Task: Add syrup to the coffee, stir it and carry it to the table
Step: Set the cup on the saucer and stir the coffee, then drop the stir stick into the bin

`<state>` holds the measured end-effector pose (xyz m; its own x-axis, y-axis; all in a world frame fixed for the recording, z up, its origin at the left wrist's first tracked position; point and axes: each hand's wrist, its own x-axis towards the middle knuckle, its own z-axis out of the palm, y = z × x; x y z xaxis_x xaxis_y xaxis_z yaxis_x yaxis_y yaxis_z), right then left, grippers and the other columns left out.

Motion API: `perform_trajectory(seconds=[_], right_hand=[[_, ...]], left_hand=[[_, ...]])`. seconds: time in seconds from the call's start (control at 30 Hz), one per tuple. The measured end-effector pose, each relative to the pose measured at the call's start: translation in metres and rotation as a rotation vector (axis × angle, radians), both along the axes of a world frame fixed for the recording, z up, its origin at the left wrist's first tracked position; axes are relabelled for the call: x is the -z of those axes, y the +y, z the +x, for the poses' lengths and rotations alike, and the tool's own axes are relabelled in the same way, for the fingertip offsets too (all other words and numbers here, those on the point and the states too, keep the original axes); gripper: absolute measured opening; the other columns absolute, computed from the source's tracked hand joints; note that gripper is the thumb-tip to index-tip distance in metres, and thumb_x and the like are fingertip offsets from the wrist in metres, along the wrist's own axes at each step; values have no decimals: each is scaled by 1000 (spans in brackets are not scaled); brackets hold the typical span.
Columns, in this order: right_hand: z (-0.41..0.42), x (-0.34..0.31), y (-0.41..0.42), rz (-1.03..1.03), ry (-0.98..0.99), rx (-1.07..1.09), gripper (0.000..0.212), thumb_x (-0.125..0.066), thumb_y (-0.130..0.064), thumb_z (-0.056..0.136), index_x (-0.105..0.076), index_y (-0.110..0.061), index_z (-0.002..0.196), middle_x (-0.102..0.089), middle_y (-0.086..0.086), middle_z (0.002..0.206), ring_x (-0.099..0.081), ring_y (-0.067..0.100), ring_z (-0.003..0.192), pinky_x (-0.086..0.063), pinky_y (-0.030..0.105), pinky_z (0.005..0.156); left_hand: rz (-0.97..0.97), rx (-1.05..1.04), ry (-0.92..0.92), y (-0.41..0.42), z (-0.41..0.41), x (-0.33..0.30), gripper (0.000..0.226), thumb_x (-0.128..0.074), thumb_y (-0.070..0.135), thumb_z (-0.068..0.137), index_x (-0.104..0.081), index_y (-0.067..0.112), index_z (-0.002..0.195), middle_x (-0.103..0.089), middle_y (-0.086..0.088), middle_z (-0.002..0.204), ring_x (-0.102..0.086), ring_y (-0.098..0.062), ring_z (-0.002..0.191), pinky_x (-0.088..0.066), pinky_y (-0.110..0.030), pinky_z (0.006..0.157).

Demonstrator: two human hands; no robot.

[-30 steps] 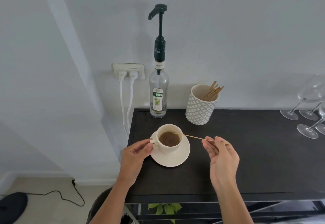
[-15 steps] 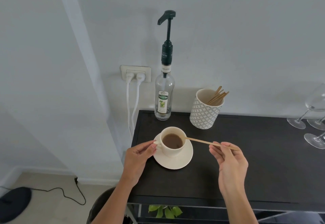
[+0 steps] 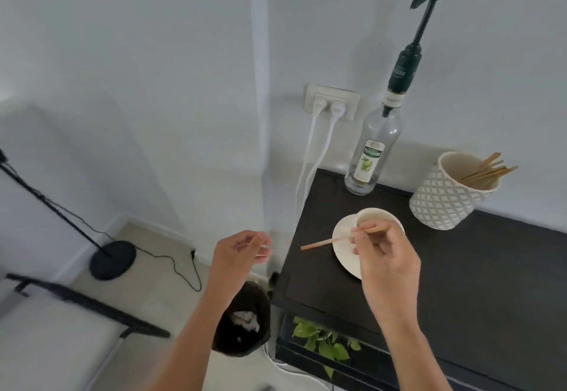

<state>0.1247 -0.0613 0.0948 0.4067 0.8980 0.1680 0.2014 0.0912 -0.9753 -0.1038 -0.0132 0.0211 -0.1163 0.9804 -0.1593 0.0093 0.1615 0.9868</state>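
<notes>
Left hand (image 3: 242, 252) off cup (image 3: 379, 217) (now past counter edge); stirrer (image 3: 331, 241) lifted out.

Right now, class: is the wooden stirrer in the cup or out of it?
Out. The right hand holds the stirrer level above the saucer, its free end pointing away from the cup.

The only readable text is the brand name "TEISSEIRE" in white letters on a green band of the label on the syrup bottle (image 3: 369, 151), which stands well beyond the fingers (image 3: 357, 232) holding the stir stick. Smaller print on the pump collar is too blurred to read.
</notes>
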Motion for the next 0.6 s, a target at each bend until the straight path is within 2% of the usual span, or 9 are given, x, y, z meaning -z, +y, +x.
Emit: perform_trajectory(seconds=[0.13, 0.23, 0.37, 0.47, 0.53, 0.6], right_hand=[[-59, 7, 22, 29, -182, -233, 12, -69, -11, 94, -71, -23, 94, -74, -11, 85, -72, 9, 85, -56, 16, 76], [-87, 24, 39, 21, -294, -338, 9, -69, -10, 93, -71, -19, 96, -73, -10, 86, -70, 4, 83, -51, 8, 71], [-108, 62, 47, -157, -417, -518, 19, -68, -21, 95, -69, -22, 114, -70, -13, 104, -67, -4, 94, -50, 4, 80], [-104, 70, 43, -177, -424, -473, 21, -65, -20, 97, -69, -20, 117, -70, -14, 106, -65, -9, 99, -52, 7, 84], [-97, 65, 41, -152, -392, -388, 17, -64, -16, 97, -72, -19, 112, -72, -15, 100, -65, -7, 98, -51, 7, 79], [-89, 56, 38, -143, -326, -303, 14, -64, -16, 97, -73, -20, 108, -74, -12, 96, -69, 0, 93, -54, 11, 75]], left_hand=[[-70, -86, 14, -10, -52, 6, 21, -66, 21, 100, -80, 14, 85, -82, 3, 80, -76, -25, 79, -62, -33, 75], [-107, -121, 55, -15, -78, 11, 21, -66, 26, 101, -80, 17, 88, -82, 5, 84, -77, -17, 79, -61, -30, 74], [-152, -138, 109, -17, -95, 21, 21, -66, 28, 101, -80, 21, 87, -82, 3, 89, -77, -15, 79, -60, -24, 71], [-159, -95, 149, -15, -95, 21, 22, -66, 29, 101, -81, 21, 88, -82, 4, 89, -78, -10, 77, -60, -19, 67], [-162, -49, 157, -14, -86, 19, 21, -66, 28, 101, -81, 21, 88, -82, 6, 86, -78, -6, 75, -62, -20, 68], [-174, 7, 149, -11, -71, 16, 20, -67, 30, 101, -80, 24, 87, -81, 5, 84, -79, -10, 79, -65, -25, 73]])
